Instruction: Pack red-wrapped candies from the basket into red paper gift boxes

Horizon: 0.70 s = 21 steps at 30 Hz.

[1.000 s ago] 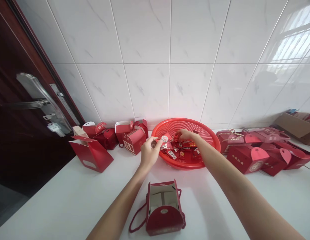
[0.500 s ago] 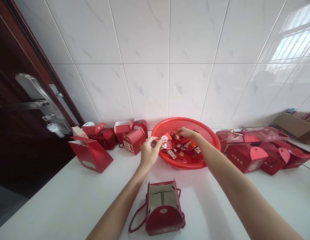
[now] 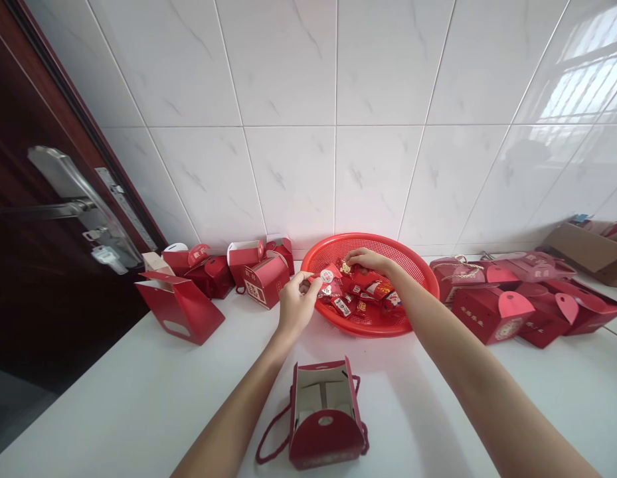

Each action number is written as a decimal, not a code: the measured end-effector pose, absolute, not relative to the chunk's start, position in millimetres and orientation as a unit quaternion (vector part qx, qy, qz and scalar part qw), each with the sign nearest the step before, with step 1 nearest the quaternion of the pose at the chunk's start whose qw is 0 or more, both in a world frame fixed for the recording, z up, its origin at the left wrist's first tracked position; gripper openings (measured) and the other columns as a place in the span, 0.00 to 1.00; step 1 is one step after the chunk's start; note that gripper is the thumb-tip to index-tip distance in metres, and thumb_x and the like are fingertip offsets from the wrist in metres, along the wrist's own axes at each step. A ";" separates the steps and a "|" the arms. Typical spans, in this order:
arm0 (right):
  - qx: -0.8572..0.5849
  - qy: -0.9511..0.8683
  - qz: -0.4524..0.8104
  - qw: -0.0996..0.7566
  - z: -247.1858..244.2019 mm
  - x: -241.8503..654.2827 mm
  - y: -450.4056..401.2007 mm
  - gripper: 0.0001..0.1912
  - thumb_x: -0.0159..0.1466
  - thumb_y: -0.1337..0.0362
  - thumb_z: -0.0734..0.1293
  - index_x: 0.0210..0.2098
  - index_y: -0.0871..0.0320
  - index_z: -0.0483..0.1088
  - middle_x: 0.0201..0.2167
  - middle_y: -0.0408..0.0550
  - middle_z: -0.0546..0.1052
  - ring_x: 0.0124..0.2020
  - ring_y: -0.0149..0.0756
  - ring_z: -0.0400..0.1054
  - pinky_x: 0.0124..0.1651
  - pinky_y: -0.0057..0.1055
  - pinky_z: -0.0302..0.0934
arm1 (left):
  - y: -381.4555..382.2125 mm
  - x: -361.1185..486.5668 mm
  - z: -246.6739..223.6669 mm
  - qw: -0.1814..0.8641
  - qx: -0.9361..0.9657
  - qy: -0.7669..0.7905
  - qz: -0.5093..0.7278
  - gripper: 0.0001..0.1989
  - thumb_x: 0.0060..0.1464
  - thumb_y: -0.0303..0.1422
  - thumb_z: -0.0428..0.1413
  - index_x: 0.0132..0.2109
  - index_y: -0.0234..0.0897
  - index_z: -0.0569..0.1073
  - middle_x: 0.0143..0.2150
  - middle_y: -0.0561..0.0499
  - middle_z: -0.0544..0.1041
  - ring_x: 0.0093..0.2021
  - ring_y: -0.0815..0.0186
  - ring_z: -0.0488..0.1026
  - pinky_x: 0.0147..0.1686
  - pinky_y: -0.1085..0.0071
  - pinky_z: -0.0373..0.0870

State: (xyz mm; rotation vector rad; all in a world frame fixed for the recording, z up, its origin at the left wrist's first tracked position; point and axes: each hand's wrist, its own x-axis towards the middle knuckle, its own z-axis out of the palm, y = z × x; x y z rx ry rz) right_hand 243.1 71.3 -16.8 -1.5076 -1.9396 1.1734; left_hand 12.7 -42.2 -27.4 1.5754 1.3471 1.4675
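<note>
My left hand [image 3: 297,302] is at the left rim of a red plastic basket [image 3: 418,265], its fingers pinching a red candy packet [image 3: 327,277] with a round white mark. Inside the basket, my right hand [image 3: 372,259] has its fingertips closed on a red-and-gold wrapped candy [image 3: 345,267]; its thumb is partly hidden. Several red wrapped candies [image 3: 344,305] lie beneath both hands. In front of the basket, between my forearms, stands an open dark-red gift box [image 3: 328,438] with cord handles. Its pale inside shows no candy.
Red gift boxes [image 3: 268,280] stand along the wall on the left, one with its top open [image 3: 181,309]. More red boxes [image 3: 492,315] are grouped to the right, with a brown cardboard carton [image 3: 587,252] behind them. A door with a metal handle [image 3: 69,209] borders the white table's left side.
My right hand has shifted slightly left within the basket, and the red-and-gold candy at its fingertips has moved a little with it. My left hand stays nearly still with its packet.
</note>
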 end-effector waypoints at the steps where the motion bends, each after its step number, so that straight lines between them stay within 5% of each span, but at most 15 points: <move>1: -0.534 -0.697 0.431 0.210 -15.6 242.0 70.6 0.12 0.58 0.56 0.70 0.38 0.56 0.73 0.28 0.44 0.75 0.25 0.30 0.65 0.29 0.26 0.63 | -42.0 12.7 -27.3 0.296 0.592 0.506 0.553 0.12 0.49 0.43 0.58 0.31 0.38 0.74 0.25 0.53 0.75 0.27 0.65 0.70 0.30 0.70 0.64; 21: -0.441 -0.703 0.542 0.135 8.4 230.3 52.5 0.17 0.51 0.52 0.77 0.29 0.57 0.72 0.20 0.39 0.68 0.21 0.29 0.60 0.26 0.28 0.58 | -38.4 9.8 -30.8 0.293 0.603 0.497 0.551 0.14 0.52 0.45 0.57 0.31 0.39 0.74 0.25 0.53 0.74 0.28 0.64 0.69 0.31 0.70 0.64</move>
